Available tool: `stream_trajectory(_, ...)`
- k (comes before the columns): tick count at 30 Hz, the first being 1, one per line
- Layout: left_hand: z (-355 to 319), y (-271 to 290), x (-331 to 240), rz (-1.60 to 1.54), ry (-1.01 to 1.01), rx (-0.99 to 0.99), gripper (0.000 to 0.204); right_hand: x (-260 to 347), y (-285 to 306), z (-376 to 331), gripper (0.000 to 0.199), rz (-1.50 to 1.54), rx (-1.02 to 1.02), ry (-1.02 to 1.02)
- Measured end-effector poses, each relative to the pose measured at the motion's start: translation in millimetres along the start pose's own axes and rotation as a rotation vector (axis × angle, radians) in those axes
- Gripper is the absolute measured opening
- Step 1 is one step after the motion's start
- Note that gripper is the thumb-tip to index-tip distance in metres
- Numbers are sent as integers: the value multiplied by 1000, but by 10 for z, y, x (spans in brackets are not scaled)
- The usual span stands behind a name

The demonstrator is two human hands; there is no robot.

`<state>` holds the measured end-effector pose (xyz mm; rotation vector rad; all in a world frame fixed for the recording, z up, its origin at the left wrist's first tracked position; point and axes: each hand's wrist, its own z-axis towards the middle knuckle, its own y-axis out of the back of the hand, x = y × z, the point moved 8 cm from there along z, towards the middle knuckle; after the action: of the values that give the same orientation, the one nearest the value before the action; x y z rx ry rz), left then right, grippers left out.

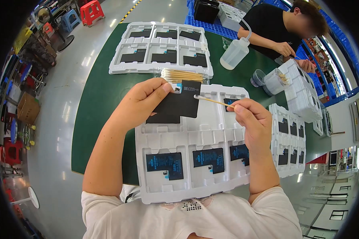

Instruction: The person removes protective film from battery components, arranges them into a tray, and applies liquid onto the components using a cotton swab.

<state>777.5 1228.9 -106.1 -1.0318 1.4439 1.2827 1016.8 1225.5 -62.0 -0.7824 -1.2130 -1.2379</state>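
My left hand [143, 99] pinches a flat black L-shaped battery [183, 104] by its upper left edge, above the near white tray [203, 138]. Between the thumb and fingers of my right hand [253, 119] is a wooden-stick cotton swab [216, 102]; its white tip is at the battery's right edge. In the tray's front row lie several batteries with blue print, among them a left one [164, 165] and a middle one [209, 160]. Another black battery [163, 118] rests in the back left pocket, partly hidden below the held one.
Behind the near tray lie a bag of cotton swabs [182, 75] and a far tray [112, 68] of black batteries. A squeeze bottle [234, 53], a cup of swabs [272, 83] and stacked trays [301, 93] stand right. A co-worker [263, 24] sits across the green table [92, 115].
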Motion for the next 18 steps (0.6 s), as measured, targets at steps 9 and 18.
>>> stream_trajectory(9, 42, 92, 42, -15, 28, -1, 32, 3, -117, 6, 13, -137, 161, 4)
stream_trajectory(18, 36, 35, 73, -32, 42, 47, 32, -117, 52, 6, 15, 255, 22, -99)
